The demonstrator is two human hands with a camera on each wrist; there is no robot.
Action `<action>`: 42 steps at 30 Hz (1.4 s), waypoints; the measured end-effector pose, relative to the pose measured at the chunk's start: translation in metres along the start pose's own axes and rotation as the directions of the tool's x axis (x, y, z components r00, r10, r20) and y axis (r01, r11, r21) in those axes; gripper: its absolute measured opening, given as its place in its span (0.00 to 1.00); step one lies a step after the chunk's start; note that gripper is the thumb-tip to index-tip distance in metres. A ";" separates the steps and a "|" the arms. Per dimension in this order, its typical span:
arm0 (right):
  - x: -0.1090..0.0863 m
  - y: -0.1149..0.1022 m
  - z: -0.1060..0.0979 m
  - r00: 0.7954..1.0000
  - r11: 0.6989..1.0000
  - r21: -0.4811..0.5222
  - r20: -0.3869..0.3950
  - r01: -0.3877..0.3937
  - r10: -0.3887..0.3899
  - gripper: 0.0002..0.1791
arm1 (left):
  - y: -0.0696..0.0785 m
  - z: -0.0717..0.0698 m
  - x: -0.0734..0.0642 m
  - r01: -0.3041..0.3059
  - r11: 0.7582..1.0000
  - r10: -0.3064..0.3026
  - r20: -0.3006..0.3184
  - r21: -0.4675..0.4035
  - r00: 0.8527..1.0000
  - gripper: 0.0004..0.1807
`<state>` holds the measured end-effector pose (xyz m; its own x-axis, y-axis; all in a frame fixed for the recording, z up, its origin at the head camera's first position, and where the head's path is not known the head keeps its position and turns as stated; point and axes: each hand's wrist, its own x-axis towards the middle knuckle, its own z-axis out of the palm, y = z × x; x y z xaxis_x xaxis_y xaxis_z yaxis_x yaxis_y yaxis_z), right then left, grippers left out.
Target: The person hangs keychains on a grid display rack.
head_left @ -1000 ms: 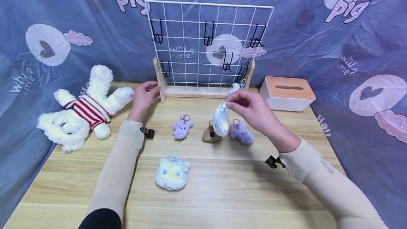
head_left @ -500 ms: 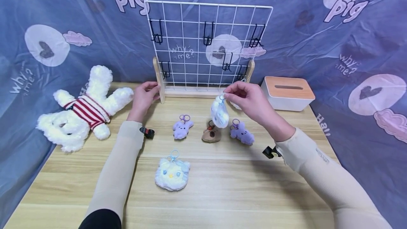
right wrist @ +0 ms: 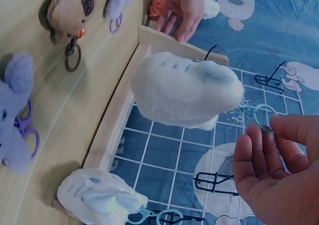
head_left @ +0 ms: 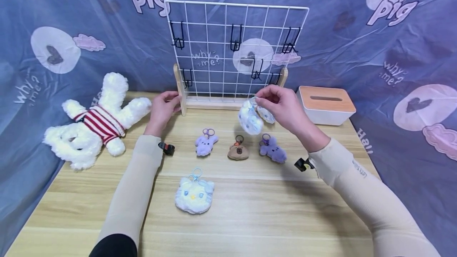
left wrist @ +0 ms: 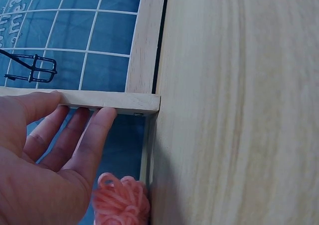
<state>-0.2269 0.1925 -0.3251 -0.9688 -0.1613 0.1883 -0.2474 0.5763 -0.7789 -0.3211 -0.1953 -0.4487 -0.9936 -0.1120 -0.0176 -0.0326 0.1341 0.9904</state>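
Note:
In the head view, my right hand (head_left: 280, 104) pinches a light blue key ring (right wrist: 263, 116) between thumb and forefinger. From this ring hangs a white and blue plush keychain (head_left: 250, 118), held up in front of the rack. My left hand (head_left: 163, 108) holds the left wooden post (left wrist: 142, 102) of the white wire grid rack (head_left: 224, 54), thumb over its front edge and fingers at its outer side. A second white and blue plush keychain (right wrist: 99, 197) is low at the rack's right side, its ring overlapping a black hook in the right wrist view.
On the table are a purple plush keychain (head_left: 206, 145), a brown one (head_left: 238, 152), another purple one (head_left: 274, 152) and a white cat-face one (head_left: 194, 195). Black hooks (head_left: 235, 43) hang on the grid. A white bear (head_left: 98, 126) lies left, a tissue box (head_left: 326, 106) right.
My right hand has moved back and up toward the rack with the white and blue plush. More of the brown keychain and second white plush shows. My left hand stays on the post.

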 end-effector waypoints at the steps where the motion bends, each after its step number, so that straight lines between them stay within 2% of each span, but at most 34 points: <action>1: 0.001 0.001 0.000 1.000 1.000 -0.004 -0.002 0.000 0.000 0.08 | 0.000 0.000 0.000 -0.003 1.000 0.003 -0.001 -0.001 1.000 0.19; 14: 0.015 0.001 -0.011 0.998 1.000 0.006 -0.053 0.023 -0.023 0.10 | -0.001 0.000 0.002 -0.008 1.000 0.008 -0.004 -0.012 1.000 0.20; 19: 0.022 0.004 -0.012 0.997 1.000 0.006 -0.080 0.008 -0.007 0.09 | -0.001 0.000 0.002 -0.019 1.000 0.019 0.006 -0.008 1.000 0.21; 27: 0.029 0.008 -0.012 0.991 0.999 -0.053 -0.134 -0.012 0.005 0.08 | -0.002 0.000 0.002 -0.018 1.000 0.018 -0.005 0.003 1.000 0.20; 42: 0.052 0.014 -0.014 0.985 0.988 -0.141 -0.167 -0.058 0.034 0.10 | -0.003 0.000 0.003 -0.022 1.000 0.022 -0.010 0.015 1.000 0.20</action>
<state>-0.2813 0.2034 -0.3183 -0.9658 -0.0060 0.2591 -0.1912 0.6916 -0.6965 -0.3241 -0.1960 -0.4514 -0.9928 -0.1193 0.0057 -0.0125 0.1512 0.9884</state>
